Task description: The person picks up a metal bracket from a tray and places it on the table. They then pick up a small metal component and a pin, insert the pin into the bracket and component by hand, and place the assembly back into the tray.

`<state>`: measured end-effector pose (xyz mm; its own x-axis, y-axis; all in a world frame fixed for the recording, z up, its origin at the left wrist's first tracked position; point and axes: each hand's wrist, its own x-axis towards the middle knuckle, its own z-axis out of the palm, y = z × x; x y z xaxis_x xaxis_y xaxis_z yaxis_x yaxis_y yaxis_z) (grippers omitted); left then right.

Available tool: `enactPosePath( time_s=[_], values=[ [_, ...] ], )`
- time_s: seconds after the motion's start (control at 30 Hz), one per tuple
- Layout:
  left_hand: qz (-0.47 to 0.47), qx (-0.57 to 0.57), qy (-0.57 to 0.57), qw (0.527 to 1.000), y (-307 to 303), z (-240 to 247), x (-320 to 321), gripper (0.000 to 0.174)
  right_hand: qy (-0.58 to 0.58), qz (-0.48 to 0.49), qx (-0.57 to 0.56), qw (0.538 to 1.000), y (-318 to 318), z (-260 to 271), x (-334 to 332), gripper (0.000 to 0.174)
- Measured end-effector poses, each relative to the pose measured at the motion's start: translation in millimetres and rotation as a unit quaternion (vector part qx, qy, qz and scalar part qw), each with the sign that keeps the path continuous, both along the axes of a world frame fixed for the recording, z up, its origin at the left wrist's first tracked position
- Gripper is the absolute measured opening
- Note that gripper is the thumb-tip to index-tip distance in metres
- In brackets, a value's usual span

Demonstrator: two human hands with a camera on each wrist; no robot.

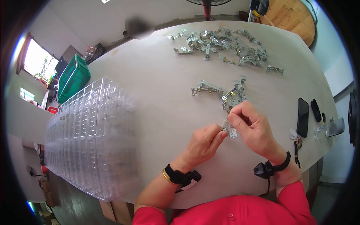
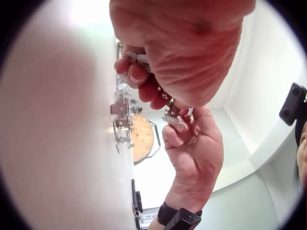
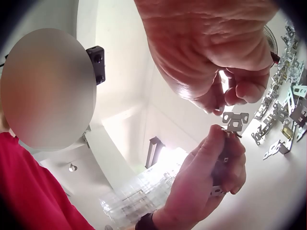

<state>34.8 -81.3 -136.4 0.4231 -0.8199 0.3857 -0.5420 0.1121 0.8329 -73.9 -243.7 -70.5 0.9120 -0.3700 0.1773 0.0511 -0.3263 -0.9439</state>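
Observation:
My left hand (image 1: 204, 144) grips a silver stamped-metal bracket (image 3: 235, 121). A flat, winged end plate with holes stands out past the thumb and forefinger. Another metal end of it shows low in the palm in the right wrist view, and the curled fingers hide its middle. My right hand (image 1: 255, 127) is just above that end plate, thumb and forefinger drawn together and the other fingers curled. I cannot tell whether a small piece sits between those fingertips. Beyond the hands lies a small group of similar brackets (image 1: 235, 96) with brass-coloured parts.
A large heap of brackets (image 1: 225, 45) spreads over the far side of the table (image 1: 157, 82). Stacked clear plastic trays (image 1: 93, 131) stand at the left, with a green crate (image 1: 74, 78) behind. A phone (image 1: 303, 117), a black case (image 1: 315, 110) and keys (image 1: 299, 143) lie right.

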Motion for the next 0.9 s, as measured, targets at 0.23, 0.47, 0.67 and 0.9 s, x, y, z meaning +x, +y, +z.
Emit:
enactPosePath(
  time_s=[0.23,0.47,0.67,0.9],
  values=[
    [0.066,0.018,0.378,0.923,7,11,7,0.042,0.041,-0.013,0.121,0.992,-2,17,0,0.012],
    [0.053,-0.041,0.452,0.889,7,6,10,0.042,0.077,0.035,0.073,0.994,0,5,1,0.009],
    [0.042,-0.039,0.432,0.9,7,5,10,0.042,0.089,0.034,0.059,0.994,2,7,2,0.008],
    [0.047,-0.026,0.379,0.924,7,7,7,0.043,0.082,0.021,0.028,0.996,2,3,1,0.009]
  ],
)
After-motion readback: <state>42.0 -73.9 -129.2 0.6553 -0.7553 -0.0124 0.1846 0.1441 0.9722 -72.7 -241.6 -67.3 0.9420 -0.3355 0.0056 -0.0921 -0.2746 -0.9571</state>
